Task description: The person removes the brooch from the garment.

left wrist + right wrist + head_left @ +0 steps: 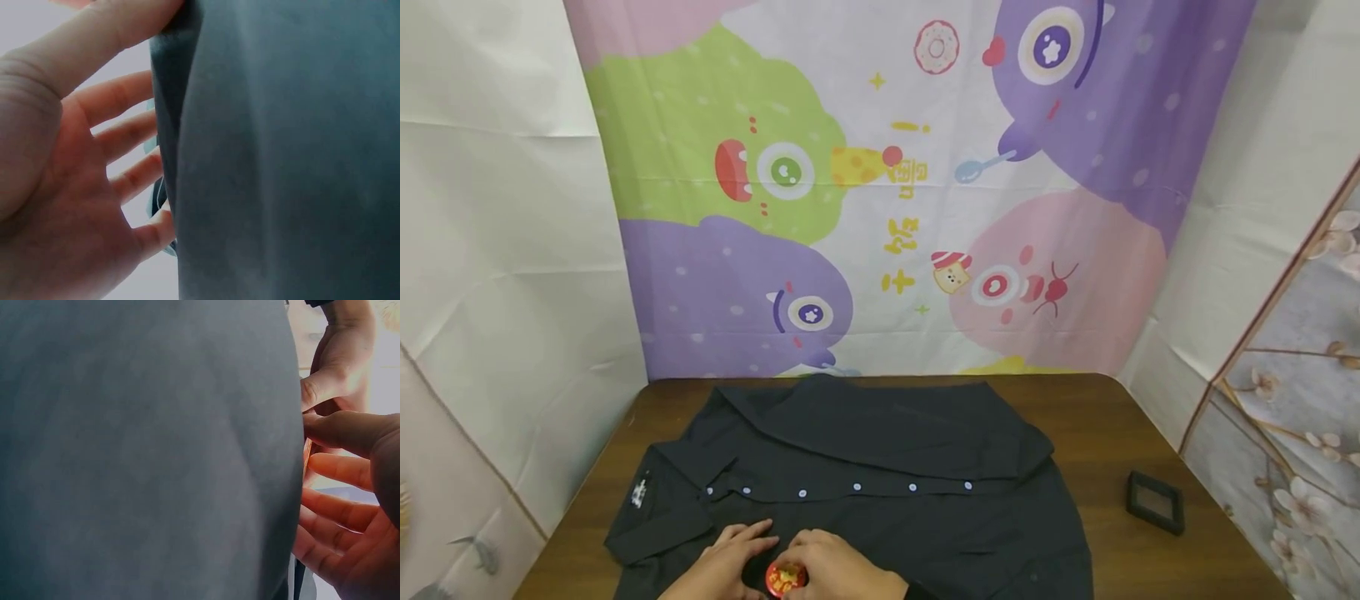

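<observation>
A dark button-up shirt (887, 433) lies spread on its side over the wooden table, its collar to the left and its row of pale buttons facing up. In the head view, my right hand (842, 567) pinches a small round red piece with a yellow-orange pattern (786, 577), low over the shirt front. My left hand (726, 562) rests on the cloth just left of it, fingers extended. The left wrist view has this hand's fingers (128, 134) fairly straight against the fabric (287, 156). Dark cloth fills most of the right wrist view, hiding part of the right fingertips (319, 428).
A small black rectangular frame (1154, 502) lies on the table (1112, 433) to the right of the shirt. Behind the table hangs a cartoon-printed cloth (880, 325), with pale wall coverings on both sides.
</observation>
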Demonstrator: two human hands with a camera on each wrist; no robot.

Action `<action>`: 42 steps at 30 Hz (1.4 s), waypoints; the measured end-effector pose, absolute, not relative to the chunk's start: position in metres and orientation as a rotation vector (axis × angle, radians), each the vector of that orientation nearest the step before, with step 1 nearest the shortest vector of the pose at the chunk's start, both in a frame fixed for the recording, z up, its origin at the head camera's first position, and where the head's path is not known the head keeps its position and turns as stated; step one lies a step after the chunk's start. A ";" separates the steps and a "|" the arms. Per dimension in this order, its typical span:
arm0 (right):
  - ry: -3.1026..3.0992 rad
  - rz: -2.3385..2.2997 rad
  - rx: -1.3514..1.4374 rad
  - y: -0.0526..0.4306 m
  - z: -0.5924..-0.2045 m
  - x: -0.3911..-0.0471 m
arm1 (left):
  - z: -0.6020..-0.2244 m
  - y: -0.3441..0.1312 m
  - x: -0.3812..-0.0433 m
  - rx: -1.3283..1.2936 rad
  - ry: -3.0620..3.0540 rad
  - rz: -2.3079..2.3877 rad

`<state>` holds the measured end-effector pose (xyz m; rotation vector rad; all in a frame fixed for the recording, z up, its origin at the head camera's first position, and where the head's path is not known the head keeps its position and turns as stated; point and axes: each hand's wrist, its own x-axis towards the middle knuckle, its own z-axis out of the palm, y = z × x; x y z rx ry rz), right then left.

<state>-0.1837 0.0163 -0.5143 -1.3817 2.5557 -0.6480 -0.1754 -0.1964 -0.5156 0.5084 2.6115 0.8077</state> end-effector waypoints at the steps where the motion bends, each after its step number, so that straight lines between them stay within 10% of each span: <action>1: 2.553 -0.653 -1.373 0.016 -0.515 -0.184 | -0.516 -0.197 -0.175 0.507 2.614 0.808; 42: 2.618 -0.723 -1.243 0.022 -0.516 -0.188 | -0.511 -0.188 -0.176 0.463 2.609 0.740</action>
